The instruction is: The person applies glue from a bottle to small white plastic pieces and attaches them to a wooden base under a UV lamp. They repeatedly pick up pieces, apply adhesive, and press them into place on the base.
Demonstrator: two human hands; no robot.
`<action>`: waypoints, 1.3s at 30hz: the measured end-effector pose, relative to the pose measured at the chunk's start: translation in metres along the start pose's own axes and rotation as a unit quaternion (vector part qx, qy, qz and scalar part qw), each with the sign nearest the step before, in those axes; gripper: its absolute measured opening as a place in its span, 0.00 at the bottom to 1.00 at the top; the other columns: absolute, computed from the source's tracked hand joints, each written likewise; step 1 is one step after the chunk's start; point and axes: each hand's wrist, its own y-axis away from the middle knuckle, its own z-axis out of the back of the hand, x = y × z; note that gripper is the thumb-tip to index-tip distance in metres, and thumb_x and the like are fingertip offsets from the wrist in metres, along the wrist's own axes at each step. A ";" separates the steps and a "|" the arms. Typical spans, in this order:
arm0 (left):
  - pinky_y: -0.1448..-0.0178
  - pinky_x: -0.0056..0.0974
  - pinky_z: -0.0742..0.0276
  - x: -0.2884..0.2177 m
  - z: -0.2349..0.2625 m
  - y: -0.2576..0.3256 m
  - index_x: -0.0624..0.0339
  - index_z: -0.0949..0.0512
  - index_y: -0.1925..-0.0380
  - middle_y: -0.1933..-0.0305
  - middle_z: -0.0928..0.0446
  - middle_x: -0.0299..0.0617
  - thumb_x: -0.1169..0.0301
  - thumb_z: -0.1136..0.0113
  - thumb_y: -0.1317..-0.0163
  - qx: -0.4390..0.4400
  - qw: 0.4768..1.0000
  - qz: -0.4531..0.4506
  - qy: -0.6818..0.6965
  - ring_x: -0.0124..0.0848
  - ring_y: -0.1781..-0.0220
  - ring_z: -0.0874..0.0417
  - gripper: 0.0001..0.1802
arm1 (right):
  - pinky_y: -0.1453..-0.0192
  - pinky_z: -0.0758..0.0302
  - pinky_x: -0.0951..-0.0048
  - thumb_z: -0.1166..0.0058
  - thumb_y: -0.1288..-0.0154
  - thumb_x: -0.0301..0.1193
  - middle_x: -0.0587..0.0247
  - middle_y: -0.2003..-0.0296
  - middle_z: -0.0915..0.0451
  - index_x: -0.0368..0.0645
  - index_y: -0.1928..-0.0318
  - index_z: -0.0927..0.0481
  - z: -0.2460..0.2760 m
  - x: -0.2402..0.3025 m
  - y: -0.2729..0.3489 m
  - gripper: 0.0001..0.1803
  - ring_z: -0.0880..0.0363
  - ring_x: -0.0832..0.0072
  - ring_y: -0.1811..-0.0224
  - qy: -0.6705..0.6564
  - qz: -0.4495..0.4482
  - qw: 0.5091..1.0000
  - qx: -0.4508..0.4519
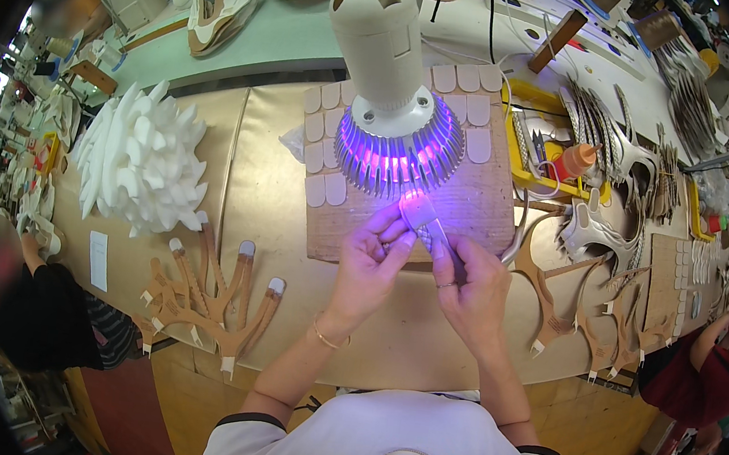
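Under the violet lamp (398, 98), mid counter (272, 173): both hands pinching one small flat piece (420, 213).

Left hand (369, 264) and right hand (474, 288) closed on piece from opposite sides, held up just below lamp head (lit purple). Tan board (473, 205) with pale tabs beneath; tan strap cutouts (206, 300) left, white foam pile (141, 160) further left.

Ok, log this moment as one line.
left hand: pinching small piece | right hand: gripping same piece | place: under purple lamp, above board | nearby: white foam pile
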 end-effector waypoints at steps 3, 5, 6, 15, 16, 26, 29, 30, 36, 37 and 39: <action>0.39 0.32 0.28 0.001 0.001 -0.002 0.76 0.36 0.42 0.44 0.26 0.50 0.85 0.51 0.38 0.003 1.000 0.014 0.010 0.31 0.42 0.24 0.23 | 0.74 0.33 0.62 0.45 0.39 0.30 0.58 0.78 0.23 0.41 0.68 0.23 -0.001 -0.003 -0.002 0.06 0.25 0.61 0.78 0.044 0.059 0.997 -0.013; 0.38 0.33 0.27 0.000 0.003 -0.004 0.77 0.36 0.41 0.43 0.27 0.51 0.84 0.51 0.37 0.001 0.998 0.044 0.040 0.31 0.42 0.25 0.23 | 0.74 0.33 0.63 0.44 0.39 0.30 0.59 0.77 0.23 0.41 0.67 0.23 -0.001 -0.004 -0.003 0.05 0.24 0.61 0.78 0.054 0.082 0.995 -0.019; 0.38 0.32 0.28 -0.002 0.005 -0.005 0.76 0.36 0.41 0.43 0.27 0.50 0.83 0.51 0.37 0.013 0.997 0.051 0.057 0.31 0.41 0.25 0.23 | 0.74 0.33 0.63 0.44 0.39 0.29 0.60 0.77 0.22 0.41 0.67 0.23 -0.001 -0.005 -0.003 0.05 0.24 0.61 0.77 0.052 0.087 0.995 -0.020; 0.48 0.27 0.26 -0.014 0.007 -0.015 0.69 0.25 0.49 0.53 0.21 0.40 0.73 0.44 0.35 -0.008 0.995 0.092 -0.022 0.21 0.54 0.22 0.16 | 0.75 0.33 0.68 0.43 0.40 0.27 0.57 0.79 0.25 0.37 0.67 0.21 0.000 -0.005 -0.001 0.05 0.28 0.65 0.80 0.018 0.066 0.998 -0.005; 0.49 0.27 0.26 -0.014 0.006 -0.017 0.69 0.24 0.50 0.55 0.20 0.39 0.72 0.43 0.35 -0.009 0.995 0.093 -0.029 0.20 0.56 0.22 0.16 | 0.75 0.34 0.69 0.44 0.39 0.27 0.57 0.79 0.26 0.37 0.67 0.21 0.000 -0.005 0.000 0.05 0.29 0.67 0.81 0.018 0.062 0.998 -0.005; 0.50 0.27 0.23 -0.012 0.003 -0.025 0.70 0.23 0.55 0.58 0.18 0.41 0.71 0.41 0.36 0.000 0.996 0.092 0.009 0.22 0.57 0.19 0.13 | 0.79 0.38 0.73 0.45 0.36 0.33 0.64 0.86 0.31 0.37 0.66 0.20 -0.005 -0.024 0.000 0.10 0.35 0.79 0.85 -0.176 -0.073 0.980 0.058; 0.50 0.28 0.23 -0.013 0.003 -0.025 0.70 0.23 0.55 0.58 0.18 0.42 0.72 0.40 0.36 0.003 0.995 0.102 0.014 0.23 0.56 0.19 0.13 | 0.78 0.36 0.75 0.46 0.36 0.33 0.64 0.85 0.28 0.37 0.65 0.20 -0.007 -0.028 0.001 0.10 0.33 0.80 0.84 -0.195 -0.068 0.977 0.060; 0.50 0.28 0.23 -0.012 0.003 -0.025 0.70 0.23 0.55 0.58 0.18 0.42 0.71 0.40 0.36 0.004 0.995 0.100 0.016 0.23 0.56 0.19 0.13 | 0.77 0.36 0.75 0.46 0.35 0.33 0.65 0.84 0.27 0.37 0.64 0.20 -0.007 -0.028 0.001 0.10 0.32 0.80 0.84 -0.202 -0.068 0.975 0.062; 0.50 0.29 0.22 -0.008 0.000 -0.023 0.67 0.23 0.54 0.58 0.19 0.41 0.71 0.40 0.36 0.014 0.997 0.069 -0.020 0.23 0.58 0.19 0.14 | 0.75 0.32 0.76 0.49 0.33 0.33 0.64 0.81 0.22 0.37 0.60 0.20 -0.006 -0.026 0.005 0.11 0.28 0.79 0.82 -0.236 -0.083 0.966 0.071; 0.50 0.29 0.23 -0.007 0.000 -0.023 0.68 0.23 0.54 0.58 0.19 0.41 0.71 0.40 0.36 0.016 0.998 0.061 -0.021 0.23 0.58 0.19 0.14 | 0.74 0.31 0.76 0.50 0.33 0.33 0.63 0.80 0.22 0.37 0.60 0.20 -0.006 -0.026 0.006 0.11 0.28 0.79 0.82 -0.245 -0.085 0.963 0.070; 0.50 0.28 0.23 -0.007 -0.001 -0.022 0.68 0.23 0.54 0.58 0.19 0.40 0.71 0.40 0.37 0.016 0.998 0.055 -0.015 0.23 0.58 0.19 0.14 | 0.74 0.30 0.75 0.50 0.33 0.33 0.63 0.80 0.22 0.37 0.61 0.20 -0.005 -0.025 0.006 0.11 0.27 0.78 0.81 -0.236 -0.084 0.964 0.083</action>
